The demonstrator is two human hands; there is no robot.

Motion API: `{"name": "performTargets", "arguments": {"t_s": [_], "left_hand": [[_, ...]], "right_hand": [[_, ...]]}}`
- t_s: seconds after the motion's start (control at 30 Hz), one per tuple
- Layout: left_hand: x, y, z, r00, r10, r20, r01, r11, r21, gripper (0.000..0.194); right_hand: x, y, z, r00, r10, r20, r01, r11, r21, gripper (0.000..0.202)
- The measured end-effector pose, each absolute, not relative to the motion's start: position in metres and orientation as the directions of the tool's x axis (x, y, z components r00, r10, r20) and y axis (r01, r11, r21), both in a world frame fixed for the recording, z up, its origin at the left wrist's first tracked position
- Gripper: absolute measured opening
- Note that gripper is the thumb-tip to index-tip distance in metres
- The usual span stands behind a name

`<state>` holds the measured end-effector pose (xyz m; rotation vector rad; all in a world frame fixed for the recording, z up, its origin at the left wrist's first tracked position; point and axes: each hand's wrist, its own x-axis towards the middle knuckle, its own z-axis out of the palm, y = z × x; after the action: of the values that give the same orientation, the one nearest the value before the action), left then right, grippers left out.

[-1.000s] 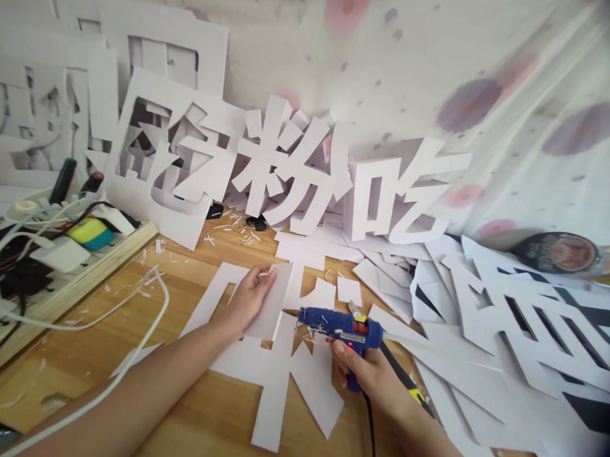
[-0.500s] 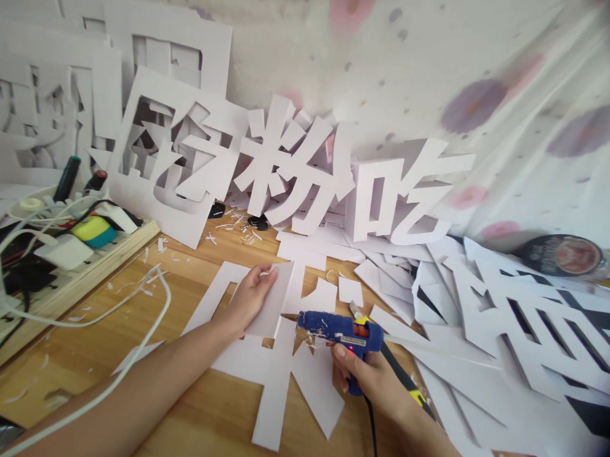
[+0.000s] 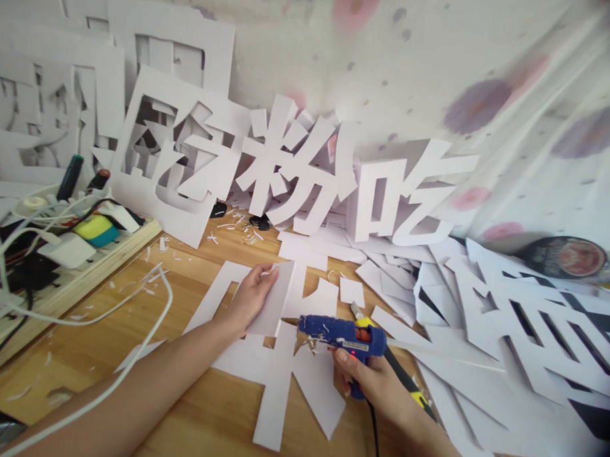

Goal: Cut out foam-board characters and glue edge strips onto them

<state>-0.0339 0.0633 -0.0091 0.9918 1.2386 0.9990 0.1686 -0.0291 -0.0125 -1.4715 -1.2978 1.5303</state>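
My left hand (image 3: 255,293) grips a white rectangular strip (image 3: 276,302), which stands on edge over a flat white cut-out character (image 3: 273,387) lying on the wooden table. In my right hand (image 3: 357,373) is a blue glue gun (image 3: 339,333) with a small red light lit. Its nozzle points left, close to the lower right edge of the strip; whether it touches is too small to tell. Behind the gun lies a yellow and black utility knife (image 3: 395,368), partly hidden by the gun and my right hand.
White three-dimensional characters (image 3: 314,172) stand at the back. Cut white sheets (image 3: 461,354) pile up on the right, near a dark bottle (image 3: 564,255). A wooden-edged tray (image 3: 108,261) with cables and tools sits at left; a white cord (image 3: 151,323) crosses above my left forearm.
The view has shifted very slightly. Both hands keep nearly the same pose, with the strip and the glue gun still held.
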Motion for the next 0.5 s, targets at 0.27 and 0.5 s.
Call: {"name": "performTargets", "arguments": {"t_s": [0.27,0.5], "left_hand": [[-0.0347,0.0641,-0.0111,0.053,0.962,-0.267,-0.052,0.270,0.961,0.040],[-0.0345,0.0628,-0.0068,0.046,0.958,-0.284,-0.042,0.286,0.957,0.035]], "right_hand": [[0.1675,-0.0306,-0.0097,-0.178,0.916,-0.359,0.197,-0.324,-0.925,0.057],[0.1676,-0.0318,-0.0050,-0.193,0.910,-0.367,0.201,-0.329,-0.923,0.057]]}}
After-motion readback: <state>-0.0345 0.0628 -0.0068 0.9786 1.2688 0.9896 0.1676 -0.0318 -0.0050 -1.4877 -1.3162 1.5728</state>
